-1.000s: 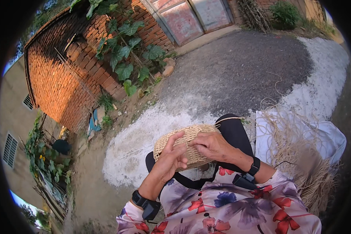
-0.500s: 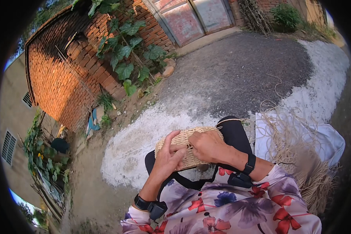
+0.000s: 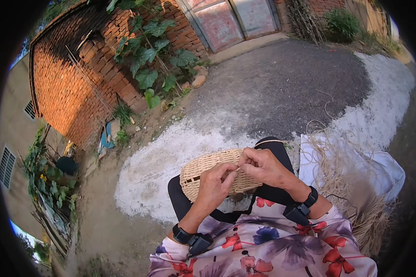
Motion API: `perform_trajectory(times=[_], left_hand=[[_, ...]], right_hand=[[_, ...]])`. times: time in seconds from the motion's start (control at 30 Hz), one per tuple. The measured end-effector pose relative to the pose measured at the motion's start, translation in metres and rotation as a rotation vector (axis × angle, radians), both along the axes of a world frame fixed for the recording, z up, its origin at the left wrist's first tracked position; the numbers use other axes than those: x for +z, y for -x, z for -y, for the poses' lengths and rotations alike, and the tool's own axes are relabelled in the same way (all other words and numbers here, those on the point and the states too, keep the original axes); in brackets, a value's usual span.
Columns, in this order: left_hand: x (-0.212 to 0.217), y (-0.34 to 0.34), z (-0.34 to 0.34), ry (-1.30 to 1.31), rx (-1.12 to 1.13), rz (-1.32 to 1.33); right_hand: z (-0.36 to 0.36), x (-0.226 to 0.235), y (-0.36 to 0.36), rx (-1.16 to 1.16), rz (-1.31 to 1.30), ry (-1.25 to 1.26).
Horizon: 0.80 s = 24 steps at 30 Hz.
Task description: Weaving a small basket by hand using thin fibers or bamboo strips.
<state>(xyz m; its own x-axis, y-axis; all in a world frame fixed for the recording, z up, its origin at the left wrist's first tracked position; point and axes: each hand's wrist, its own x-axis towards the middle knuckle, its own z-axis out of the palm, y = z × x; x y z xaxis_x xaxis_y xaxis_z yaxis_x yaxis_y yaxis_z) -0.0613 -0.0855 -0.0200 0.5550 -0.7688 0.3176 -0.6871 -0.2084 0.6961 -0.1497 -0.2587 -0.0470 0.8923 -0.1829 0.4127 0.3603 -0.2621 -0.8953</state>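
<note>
Brick wall and double door stand beyond a yard of dark gravel and whitish ground. On the person's lap, across black-clad knees, sits the basket, pale and tightly woven, with a dark slit (narrow, toward its left end). Over its right part, the left hand and right hand nearly meet, the fingers of each pinched closed, seemingly on one thin strand (too small to be sure). A loose cord trails rightward over the knee; beyond lie a white cloth and a tangled heap of fibre.

A slack pinch could let the strand slip and loosen the weave; a hard tug might snap it, or tilt the basket, which rests only on the lap. The trailing cord could snag in the heap.

Half a second ago the left hand lay farther left, index raised, covering the slit; now the slit shows and both sets of fingertips come together.
</note>
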Motion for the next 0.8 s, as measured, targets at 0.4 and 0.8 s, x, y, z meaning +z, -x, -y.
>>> perform_trajectory(times=[0.4, 0.8], left_hand=[[-0.003, 0.004, 0.002, 0.016, -0.007, 0.143], [-0.005, 0.005, 0.000, 0.004, -0.013, 0.159]], right_hand=[[0.000, -0.015, 0.008, 0.095, -0.120, -0.129], [-0.012, -0.026, 0.010, 0.166, -0.236, -0.480]])
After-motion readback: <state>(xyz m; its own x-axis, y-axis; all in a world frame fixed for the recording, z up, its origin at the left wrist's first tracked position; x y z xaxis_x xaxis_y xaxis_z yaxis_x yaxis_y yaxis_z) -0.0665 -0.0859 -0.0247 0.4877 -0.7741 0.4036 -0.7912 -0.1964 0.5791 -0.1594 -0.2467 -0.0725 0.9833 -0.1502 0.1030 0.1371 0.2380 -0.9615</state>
